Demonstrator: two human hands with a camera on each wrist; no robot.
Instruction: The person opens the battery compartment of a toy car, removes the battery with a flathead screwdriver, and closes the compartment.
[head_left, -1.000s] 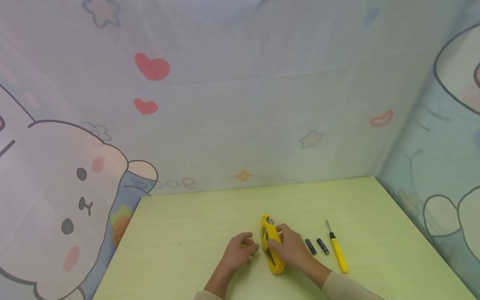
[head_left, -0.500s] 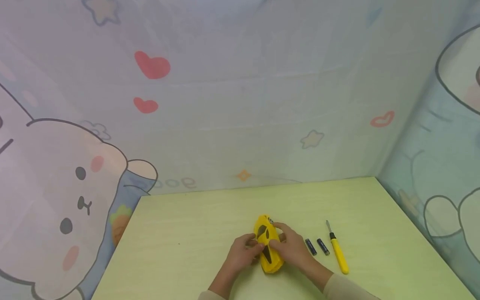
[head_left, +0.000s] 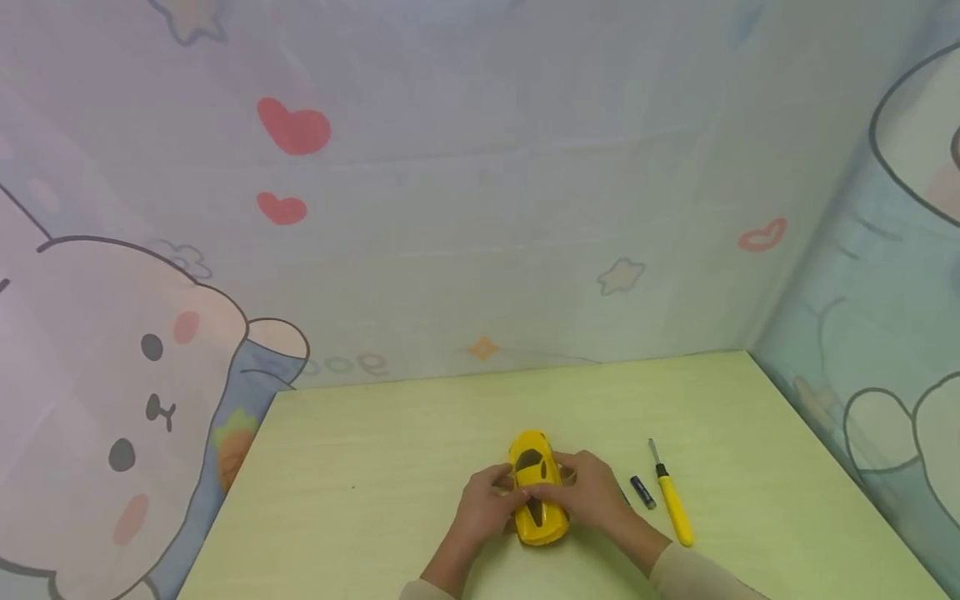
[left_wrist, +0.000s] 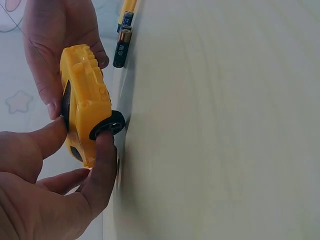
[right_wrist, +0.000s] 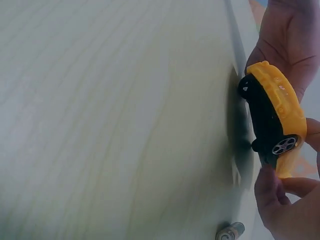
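A yellow toy car with dark windows is upright between both hands, roof facing up in the head view. My left hand grips its left side, thumb on top and a finger at a black wheel in the left wrist view. From the other side my right hand holds it, thumb across the roof. The right wrist view shows the car's dark underside and a silver-spoked wheel close over the table, with a shadow beside it.
Right of the hands lies a dark battery; a second one is mostly hidden behind the right hand. Farther right is a screwdriver with a yellow handle. The pale yellow table ends at a printed cloth backdrop.
The toy car has turned from lying on its side to roof up. My left hand has come in from the left and taken hold of it; the right thumb has moved over the roof.
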